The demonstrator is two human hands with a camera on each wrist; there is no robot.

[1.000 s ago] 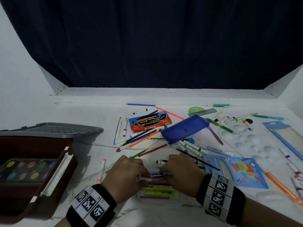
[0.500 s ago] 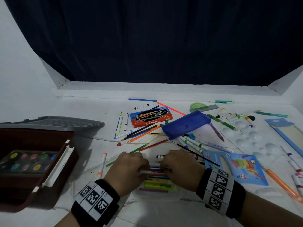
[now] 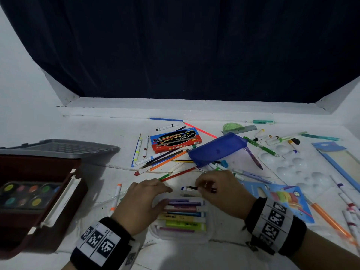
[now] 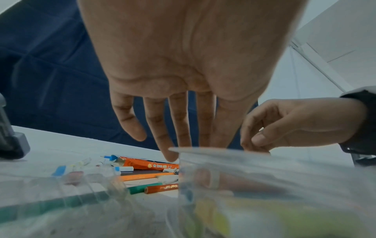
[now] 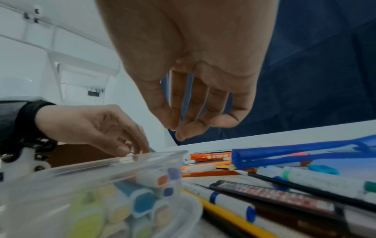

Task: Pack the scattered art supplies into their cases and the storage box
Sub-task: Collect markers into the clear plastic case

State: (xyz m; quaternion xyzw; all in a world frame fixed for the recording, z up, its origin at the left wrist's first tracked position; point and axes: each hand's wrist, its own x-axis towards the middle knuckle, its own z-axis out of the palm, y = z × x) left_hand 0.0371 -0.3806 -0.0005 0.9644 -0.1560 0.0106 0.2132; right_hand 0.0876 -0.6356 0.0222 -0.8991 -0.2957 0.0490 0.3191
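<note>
The clear plastic case [image 3: 181, 233] lay on the white counter [image 3: 97, 125] directly in front of the person, between the two wrists. Highlighters [image 3: 185, 216] were already packed in it side by side, in purple, pink, blue, yellow and green, so this case was probably near full.

The left hand [image 3: 143, 203] rested at the left end of the case, with fingers straight and relaxed and nothing inside its grip. I judge it was there to keep the light case from sliding. The right hand [image 3: 222, 191] hovered just above the far right corner of the case. Its thumb and fingers came close together in a narrow grip, but I cannot tell if they really pinched something. A small marker with a blue cap [image 3: 190, 188] lay just beside those fingertips, beyond the case, and it was perhaps the next thing to be packed.

Most supplies were not packed yet. Coloured pencils [image 3: 165, 159] lay in a loose fan near a red pencil box [image 3: 175, 140], and a blue pencil case [image 3: 216, 150] lay tilted on some markers. A white paint palette [image 3: 298, 168] was at the right side. At the left edge stood the dark brown storage box [image 3: 39, 227], open, with a watercolour set [image 3: 25, 193] inside and a grey lid [image 3: 58, 148] behind it.

The counter was white and a little stained. A dark blue curtain [image 3: 194, 45] hung behind it, and white walls closed both sides.
</note>
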